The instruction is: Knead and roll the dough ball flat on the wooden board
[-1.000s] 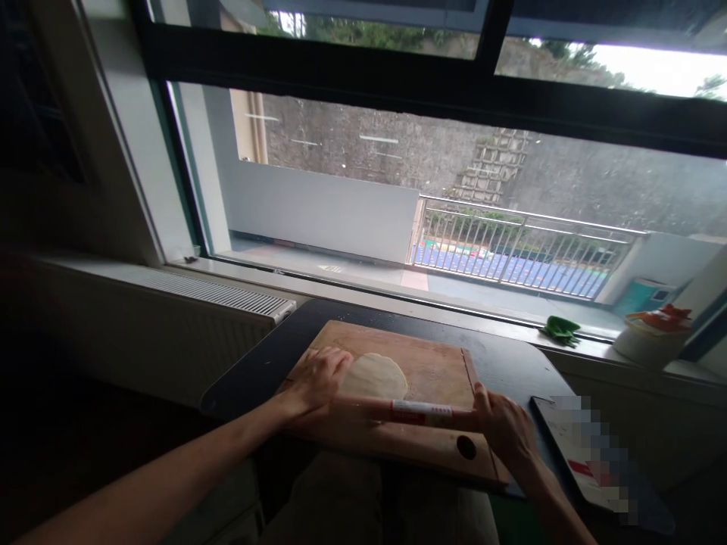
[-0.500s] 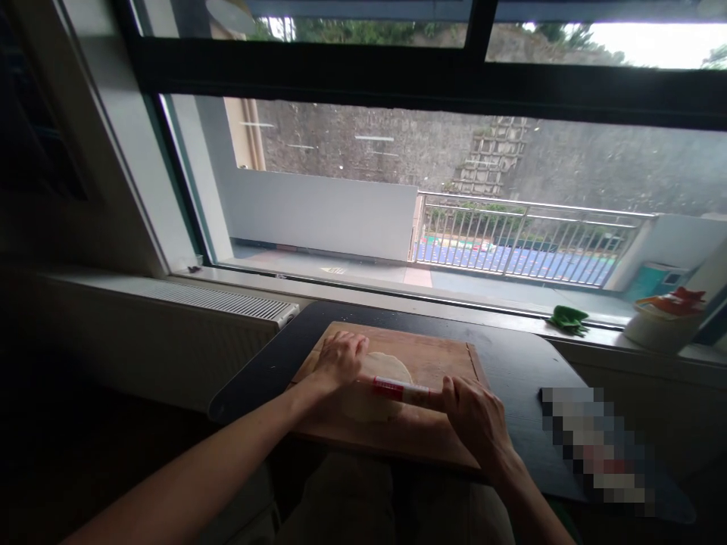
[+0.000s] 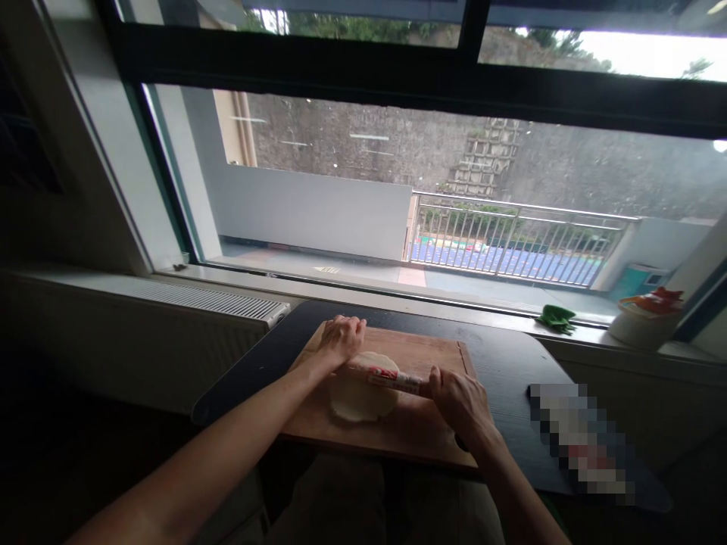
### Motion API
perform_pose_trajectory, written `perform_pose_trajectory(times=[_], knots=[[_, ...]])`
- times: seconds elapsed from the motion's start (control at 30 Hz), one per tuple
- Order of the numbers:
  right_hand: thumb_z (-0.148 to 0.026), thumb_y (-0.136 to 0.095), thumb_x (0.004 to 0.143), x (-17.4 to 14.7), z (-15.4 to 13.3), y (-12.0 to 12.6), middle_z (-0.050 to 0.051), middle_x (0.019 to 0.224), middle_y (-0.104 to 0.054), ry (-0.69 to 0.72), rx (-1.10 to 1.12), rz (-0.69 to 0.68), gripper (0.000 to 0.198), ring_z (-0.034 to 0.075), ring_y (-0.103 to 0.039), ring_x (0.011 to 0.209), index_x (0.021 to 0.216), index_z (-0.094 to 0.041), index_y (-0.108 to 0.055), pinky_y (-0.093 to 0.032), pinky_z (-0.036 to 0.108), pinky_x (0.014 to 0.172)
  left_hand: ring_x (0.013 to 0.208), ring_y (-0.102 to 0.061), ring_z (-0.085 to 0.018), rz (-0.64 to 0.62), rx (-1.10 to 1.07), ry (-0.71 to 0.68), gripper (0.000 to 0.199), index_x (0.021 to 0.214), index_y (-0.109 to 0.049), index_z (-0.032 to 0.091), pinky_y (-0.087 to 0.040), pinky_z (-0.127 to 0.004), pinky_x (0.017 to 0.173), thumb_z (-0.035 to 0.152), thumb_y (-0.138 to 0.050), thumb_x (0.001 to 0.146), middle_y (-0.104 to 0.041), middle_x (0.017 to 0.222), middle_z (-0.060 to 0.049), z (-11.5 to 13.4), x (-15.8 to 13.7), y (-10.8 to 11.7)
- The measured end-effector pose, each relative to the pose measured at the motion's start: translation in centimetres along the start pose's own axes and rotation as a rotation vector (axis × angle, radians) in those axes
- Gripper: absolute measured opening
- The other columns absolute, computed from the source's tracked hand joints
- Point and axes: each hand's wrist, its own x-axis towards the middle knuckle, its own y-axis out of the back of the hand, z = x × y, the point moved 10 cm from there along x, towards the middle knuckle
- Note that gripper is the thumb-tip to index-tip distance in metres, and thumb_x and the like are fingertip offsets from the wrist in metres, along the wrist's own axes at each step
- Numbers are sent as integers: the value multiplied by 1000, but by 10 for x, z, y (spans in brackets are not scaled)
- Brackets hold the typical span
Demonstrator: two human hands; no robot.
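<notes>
A flat, roundish sheet of dough lies on a wooden board. Across the dough rests a rolling pin with a red and white label around its middle. My left hand is closed at the pin's far left end, over the board's upper left; its grip is partly hidden by the hand itself. At the right end, my right hand wraps its fingers round the pin, beyond the dough's edge.
The board sits on a dark table under a window. A blurred-out object lies at the table's right. On the sill are a green item and a pale pot. A radiator stands left.
Both hands have moved the rolling pin slightly away from me over the dough, and its label has turned. More of the dough's near part shows. The whole view has shifted a little.
</notes>
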Motion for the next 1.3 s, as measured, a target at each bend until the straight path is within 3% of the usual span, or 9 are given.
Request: perform_pose_trajectory(times=[0.17,0.33,0.57,0.83,0.97,1.13,1.3], knots=[[-33,-22,92,-10,-8,7,5,72,-66,16,33,9,46,15,-59,71,72,-20,-61,-33,25,66,86,-54,-19,34,-61,-113,32,87,-60,17,-37,-35,84,27,-31,88,-62,83,-8,5,-35,2],[-31,-26,92,-11,-16,12,6,72,-65,43,20,21,43,17,-60,73,72,-18,-61,-34,26,67,95,-50,-19,71,-130,-172,36,94,-60,22,-32,-36,92,39,-29,88,-62,95,-5,15,-71,15],[-32,-24,91,6,-11,-1,6,78,-66,11,-34,-70,41,17,-61,75,77,-20,-61,-36,26,65,105,-47,-19,5,-119,-88,35,103,-57,24,-29,-35,94,41,-31,87,-59,109,-4,5,-41,-2],[-31,-27,90,33,3,-19,6,83,-66,-26,-12,-141,37,16,-60,81,78,-20,-60,-36,25,68,89,-51,-19,-129,-17,-99,27,92,-59,20,-35,-31,80,33,-36,86,-61,94,-6,13,3,-9],[-31,-26,91,30,1,-19,6,82,-66,-25,-30,-145,38,16,-60,80,80,-20,-61,-36,25,69,83,-52,-17,-131,-17,-75,27,90,-59,19,-37,-29,75,32,-36,86,-60,90,-6,12,15,-11],[-31,-25,92,14,-6,-9,6,79,-66,-22,-40,-98,42,16,-60,76,80,-19,-63,-37,24,68,86,-52,-18,-38,-42,-129,30,87,-60,20,-37,-31,80,32,-33,88,-62,87,-6,9,0,-13],[-33,-23,92,4,-12,-1,7,77,-66,3,-29,8,45,17,-60,74,77,-19,-63,-37,27,71,105,-46,-18,112,-102,-262,30,102,-57,21,-29,-34,96,29,-32,87,-58,111,-6,22,-47,11]])
